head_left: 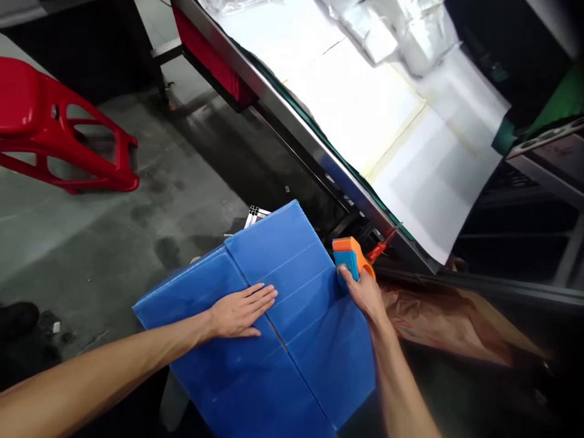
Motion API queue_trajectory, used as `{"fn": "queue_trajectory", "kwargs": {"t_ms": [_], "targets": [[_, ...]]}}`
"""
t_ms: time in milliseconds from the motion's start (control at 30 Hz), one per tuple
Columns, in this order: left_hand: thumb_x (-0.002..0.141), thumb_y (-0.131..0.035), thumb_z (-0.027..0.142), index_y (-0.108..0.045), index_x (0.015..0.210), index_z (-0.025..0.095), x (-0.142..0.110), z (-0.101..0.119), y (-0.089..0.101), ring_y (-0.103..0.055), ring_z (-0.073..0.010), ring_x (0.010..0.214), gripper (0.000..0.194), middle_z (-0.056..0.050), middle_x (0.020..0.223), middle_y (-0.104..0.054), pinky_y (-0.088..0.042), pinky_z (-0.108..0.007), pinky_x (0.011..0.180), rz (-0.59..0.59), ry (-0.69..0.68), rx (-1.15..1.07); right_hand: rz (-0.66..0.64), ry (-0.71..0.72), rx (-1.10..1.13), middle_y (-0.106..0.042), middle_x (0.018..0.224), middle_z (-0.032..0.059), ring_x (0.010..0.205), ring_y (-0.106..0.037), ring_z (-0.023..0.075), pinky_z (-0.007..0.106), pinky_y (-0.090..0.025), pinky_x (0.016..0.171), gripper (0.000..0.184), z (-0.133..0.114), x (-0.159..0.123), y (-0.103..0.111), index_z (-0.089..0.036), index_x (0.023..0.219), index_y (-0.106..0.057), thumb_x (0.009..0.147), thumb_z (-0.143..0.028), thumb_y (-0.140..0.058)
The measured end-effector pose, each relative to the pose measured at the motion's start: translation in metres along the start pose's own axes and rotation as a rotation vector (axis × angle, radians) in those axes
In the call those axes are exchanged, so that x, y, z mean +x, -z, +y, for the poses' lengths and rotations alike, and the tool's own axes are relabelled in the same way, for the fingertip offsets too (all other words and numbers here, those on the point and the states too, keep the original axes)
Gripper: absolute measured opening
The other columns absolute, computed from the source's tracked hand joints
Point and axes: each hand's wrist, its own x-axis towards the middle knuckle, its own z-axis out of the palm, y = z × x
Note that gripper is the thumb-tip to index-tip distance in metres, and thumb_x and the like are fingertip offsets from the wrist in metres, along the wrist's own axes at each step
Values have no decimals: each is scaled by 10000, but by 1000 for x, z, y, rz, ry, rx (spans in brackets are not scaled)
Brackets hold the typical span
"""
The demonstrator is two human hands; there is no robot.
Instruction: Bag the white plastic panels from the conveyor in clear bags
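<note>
A blue corrugated plastic box [255, 340] fills the lower middle of the view, its top flaps closed and meeting along a centre seam. My left hand [241, 310] lies flat across that seam, palm down on the flaps. My right hand [358, 292] is shut on an orange tape dispenser [351, 255] with a roll of blue tape [347, 263]. The dispenser rests at the far edge of the box top. The box's lower end runs out of the picture.
A steel-edged table [301, 143] covered with white sheeting runs diagonally behind the box. A red moulded frame [55, 131] stands on the concrete floor at left. Brown paper [451, 322] lies at right, and aluminium profile pieces [255, 216] poke out behind the box.
</note>
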Motion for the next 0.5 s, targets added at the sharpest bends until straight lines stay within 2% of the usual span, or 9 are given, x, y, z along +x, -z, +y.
{"fn": "queue_trajectory", "kwargs": {"t_ms": [100, 200, 333, 433, 500], "targets": [[906, -363, 479, -277, 1377, 21, 1, -4, 7, -132, -274, 1375, 663, -186, 1459, -255, -163, -444, 1144, 14, -56, -13, -42, 23, -14, -621, 792, 85, 769, -604, 256, 332, -431, 670, 628, -2, -7, 0, -164, 891, -588, 742, -719, -336], [912, -348, 472, -378, 1322, 2, 2, -10, 11, -188, -280, 1363, 624, -191, 1427, -331, -167, -452, 1145, 49, -106, 4, -39, -1, -50, -615, 804, 118, 790, -604, 300, 377, -435, 671, 662, -7, -12, 1, -145, 899, -584, 737, -731, -322], [924, -352, 428, -426, 1301, 34, 0, -21, 11, -238, -246, 1354, 550, -158, 1409, -381, -213, -428, 1137, 92, -109, 26, -43, 1, -56, -612, 803, 129, 779, -612, 313, 393, -455, 657, 655, -11, -17, 5, -139, 920, -568, 743, -722, -329], [934, -324, 409, -444, 1288, 26, -3, -24, 8, -248, -253, 1350, 535, -156, 1406, -390, -205, -422, 1141, 115, -100, 41, -6, -29, -40, -612, 762, 117, 740, -615, 322, 411, -465, 640, 623, -22, -41, 10, -164, 940, -566, 719, -721, -391], [936, -313, 407, -449, 1285, 24, -5, -24, 5, -247, -250, 1352, 536, -148, 1409, -394, -185, -402, 1148, 117, -101, 26, 29, 25, 112, -631, 782, 114, 739, -617, 313, 411, -469, 655, 572, -47, -68, 11, -191, 956, -571, 720, -695, -438]]}}
